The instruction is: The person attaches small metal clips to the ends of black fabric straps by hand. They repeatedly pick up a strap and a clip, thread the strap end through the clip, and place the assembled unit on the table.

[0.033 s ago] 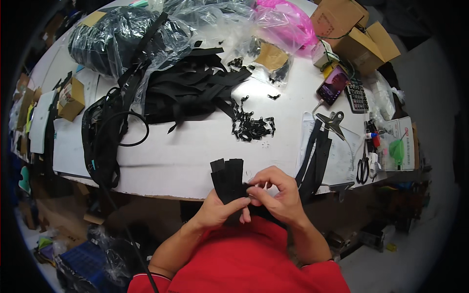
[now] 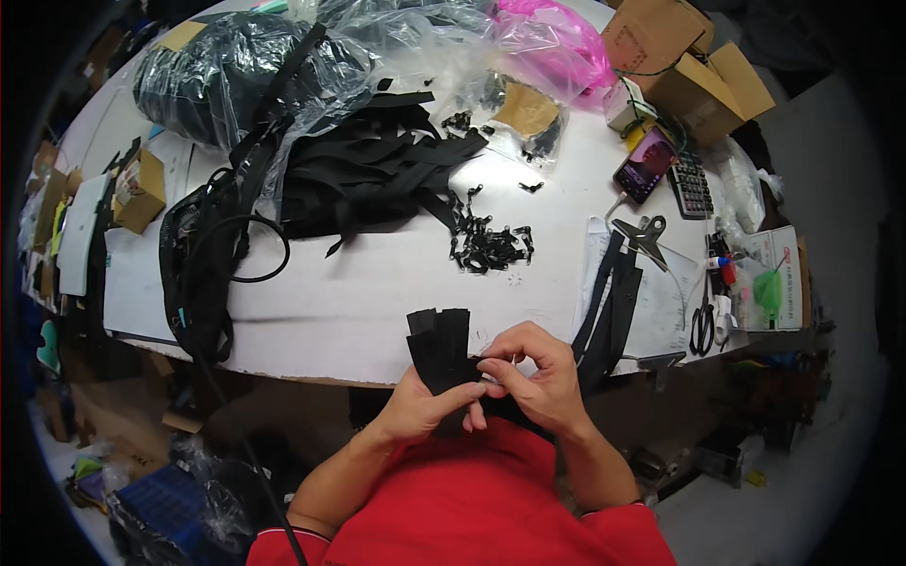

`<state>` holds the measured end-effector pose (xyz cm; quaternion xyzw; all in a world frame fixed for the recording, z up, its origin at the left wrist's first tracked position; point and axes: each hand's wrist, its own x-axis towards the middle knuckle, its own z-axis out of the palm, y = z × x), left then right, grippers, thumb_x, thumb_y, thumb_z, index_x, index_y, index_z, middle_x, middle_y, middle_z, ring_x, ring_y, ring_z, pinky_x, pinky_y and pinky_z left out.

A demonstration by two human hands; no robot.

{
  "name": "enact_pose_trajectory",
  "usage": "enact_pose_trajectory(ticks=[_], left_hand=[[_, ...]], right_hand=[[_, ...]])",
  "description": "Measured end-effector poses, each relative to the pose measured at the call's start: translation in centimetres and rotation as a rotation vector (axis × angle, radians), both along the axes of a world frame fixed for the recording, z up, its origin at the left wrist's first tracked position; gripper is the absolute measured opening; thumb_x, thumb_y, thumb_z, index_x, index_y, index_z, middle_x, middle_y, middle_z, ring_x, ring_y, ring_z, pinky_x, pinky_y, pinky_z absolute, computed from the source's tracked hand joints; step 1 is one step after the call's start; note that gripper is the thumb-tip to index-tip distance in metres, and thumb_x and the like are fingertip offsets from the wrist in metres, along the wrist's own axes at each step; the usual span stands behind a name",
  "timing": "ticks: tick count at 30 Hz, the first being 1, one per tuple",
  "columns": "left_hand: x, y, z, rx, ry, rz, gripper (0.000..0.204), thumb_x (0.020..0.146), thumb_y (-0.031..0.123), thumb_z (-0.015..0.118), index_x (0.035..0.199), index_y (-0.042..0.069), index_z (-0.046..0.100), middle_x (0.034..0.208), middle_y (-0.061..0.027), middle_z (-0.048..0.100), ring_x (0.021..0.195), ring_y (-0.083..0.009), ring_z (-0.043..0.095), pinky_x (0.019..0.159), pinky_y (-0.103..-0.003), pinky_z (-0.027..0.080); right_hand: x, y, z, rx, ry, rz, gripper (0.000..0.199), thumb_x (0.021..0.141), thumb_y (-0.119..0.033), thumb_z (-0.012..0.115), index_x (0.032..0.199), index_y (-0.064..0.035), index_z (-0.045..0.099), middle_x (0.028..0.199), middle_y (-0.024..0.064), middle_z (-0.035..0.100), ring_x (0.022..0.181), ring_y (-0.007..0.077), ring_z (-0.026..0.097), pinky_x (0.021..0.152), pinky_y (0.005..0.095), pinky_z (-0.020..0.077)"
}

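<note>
- Left hand point(image 2: 415, 407): your fingers are closed on a bundle of black strips point(image 2: 440, 351), with the thumb laid toward the front of it.
- Black strips: they stand up from your left fingers in a slightly fanned stack, upper ends uneven, close to the near edge of the table point(image 2: 321, 307).
- Right hand point(image 2: 545, 379): your thumb and forefinger are drawn narrow at the right side of the bundle. A small dark piece shows at their tips; you cannot tell whether it is gripped, or whether it belongs to a strip.
- Spacing: both hands are close together, fingertips near each other below the bundle's upper ends.
- Forward of your fingers: a heap of small black clips point(image 2: 488, 247) lies on the table, apart from both hands.
- Forward and left of your fingers: a large pile of loose strips point(image 2: 373, 179) lies beside a clear plastic bag point(image 2: 236, 80) with dark contents.
- Right of your right fingers: further strips point(image 2: 609, 311) lie over a clipboard point(image 2: 658, 307) with a metal clip point(image 2: 645, 241); scissors point(image 2: 701, 330) are beyond it.
- Farther forward and right of your fingers: a phone point(image 2: 645, 165) is beside a calculator point(image 2: 692, 191).
</note>
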<state>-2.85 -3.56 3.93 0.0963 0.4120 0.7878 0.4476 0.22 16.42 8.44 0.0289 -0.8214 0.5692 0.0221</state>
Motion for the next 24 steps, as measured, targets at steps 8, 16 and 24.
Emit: enact_pose_trajectory(ticks=[8,16,24], left_hand=[[0.7,0.1,-0.1,0.158,-0.332,0.238,0.032,0.105,0.021,0.046,0.126,-0.002,0.053,0.090,-0.0110,0.066,0.055,-0.0086,0.044,0.056,-0.026,0.040],[1.9,0.5,-0.5,0.048,-0.108,0.378,0.042,0.085,0.016,0.077,0.116,-0.002,0.055,0.093,-0.0090,0.063,0.073,-0.0127,0.056,0.065,-0.027,0.046],[2.2,1.1,-0.8,-0.291,0.837,0.560,0.042,0.078,0.011,0.084,0.111,0.000,0.060,0.102,-0.0108,0.061,0.091,-0.0191,0.062,0.081,-0.030,0.052]], right_hand=[[0.9,-0.9,-3.7,-0.489,-0.070,-0.087,0.007,0.091,-0.003,0.069,0.097,-0.0020,0.068,0.095,0.0027,0.064,0.078,0.0079,0.058,0.069,0.0223,0.0471],[1.3,-1.6,-4.2,-0.622,-0.101,-0.122,0.010,0.098,-0.009,0.062,0.105,-0.0027,0.064,0.097,0.0005,0.062,0.083,0.0055,0.056,0.072,0.0199,0.0467],[2.6,-1.2,-2.7,-0.773,-0.272,-0.208,0.031,0.099,-0.023,0.062,0.119,0.0012,0.057,0.098,0.0040,0.063,0.084,0.0087,0.059,0.078,0.0230,0.0502]])
